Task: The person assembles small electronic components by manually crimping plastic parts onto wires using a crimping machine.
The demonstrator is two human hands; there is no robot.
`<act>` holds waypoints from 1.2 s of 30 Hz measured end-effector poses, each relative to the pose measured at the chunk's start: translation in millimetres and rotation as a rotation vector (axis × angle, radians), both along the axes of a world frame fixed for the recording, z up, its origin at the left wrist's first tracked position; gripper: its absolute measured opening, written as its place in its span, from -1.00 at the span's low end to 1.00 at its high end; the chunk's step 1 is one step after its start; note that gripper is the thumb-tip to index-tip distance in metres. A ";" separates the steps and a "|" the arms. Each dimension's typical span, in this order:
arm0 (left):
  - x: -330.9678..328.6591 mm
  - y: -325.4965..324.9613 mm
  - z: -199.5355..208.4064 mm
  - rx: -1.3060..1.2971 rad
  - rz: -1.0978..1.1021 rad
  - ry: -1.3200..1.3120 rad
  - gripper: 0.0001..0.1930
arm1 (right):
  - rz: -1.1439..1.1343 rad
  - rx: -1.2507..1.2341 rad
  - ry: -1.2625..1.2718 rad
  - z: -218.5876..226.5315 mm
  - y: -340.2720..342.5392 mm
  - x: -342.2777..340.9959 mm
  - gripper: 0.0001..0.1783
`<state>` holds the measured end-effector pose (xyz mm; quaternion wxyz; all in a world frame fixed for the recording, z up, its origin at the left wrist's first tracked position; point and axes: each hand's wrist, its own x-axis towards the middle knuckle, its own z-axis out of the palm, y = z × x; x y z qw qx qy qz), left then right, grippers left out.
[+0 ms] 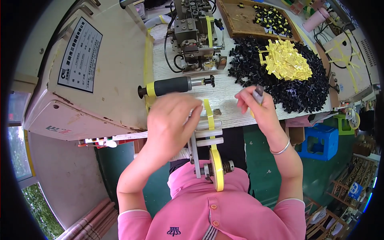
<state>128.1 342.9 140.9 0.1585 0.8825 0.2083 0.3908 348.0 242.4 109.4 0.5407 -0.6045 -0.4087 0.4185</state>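
My left hand is closed at the table's front edge, its fingertips curled together beside a strip of yellow tape. What those fingers hold, if anything, is hidden. From a yellow tape roll on a metal spindle close to my body, the strip runs up over white rollers onto the tabletop. In my right hand, raised over the front edge, is a small grey tool with a dark end; its kind is unclear. Just beyond my left hand lies a black-handled tool with a toothed metal tip.
A metal machine with hoses stands at the back. Right of it, yellow pieces lie on a heap of black parts. Behind them is a wooden tray. A large beige cabinet borders the left; a blue stool stands at right.
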 end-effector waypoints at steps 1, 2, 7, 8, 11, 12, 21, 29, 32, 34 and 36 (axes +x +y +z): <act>-5.1 -6.5 -2.6 -0.058 -0.017 0.035 -0.81 | 0.007 -0.041 0.002 2.5 -3.5 -2.4 -0.79; -8.2 -9.7 -5.2 -0.115 -0.032 0.069 -0.81 | 0.010 -0.039 0.002 5.2 -5.5 -4.8 -0.79; -7.6 -10.5 -26.4 -0.212 0.040 0.134 -0.90 | 0.073 -0.023 -0.004 16.5 -10.4 -15.2 -0.79; -5.9 -11.2 -28.1 -0.338 0.056 0.176 -0.91 | 0.086 -0.001 -0.050 20.4 -10.7 -16.7 -0.79; 1.6 -4.8 -25.7 -0.604 0.082 0.384 -0.83 | 0.115 0.050 -0.065 31.4 -11.5 -20.4 -0.80; 4.8 -0.8 -24.7 -0.743 0.088 0.552 -0.79 | 0.119 0.050 -0.065 32.6 -11.6 -21.0 -0.80; 25.3 -7.2 -40.1 -0.982 -0.019 -0.080 -0.81 | 0.139 0.038 -0.110 31.7 -3.6 -23.1 -0.82; 19.1 -9.2 -26.0 -0.948 -0.028 -0.068 -0.82 | 0.142 0.142 -0.351 31.8 25.7 -29.7 -0.82; 19.4 -9.2 -22.8 -0.977 -0.058 -0.054 -0.84 | 0.115 0.127 -0.327 31.2 31.5 -32.4 -0.83; 20.4 -10.4 -21.0 -1.032 -0.054 -0.053 -0.84 | 0.137 0.114 -0.359 27.3 36.1 -29.9 -0.84; 19.0 -11.2 -21.8 -1.002 -0.055 -0.063 -0.83 | 0.153 0.096 -0.395 27.3 37.8 -28.7 -0.86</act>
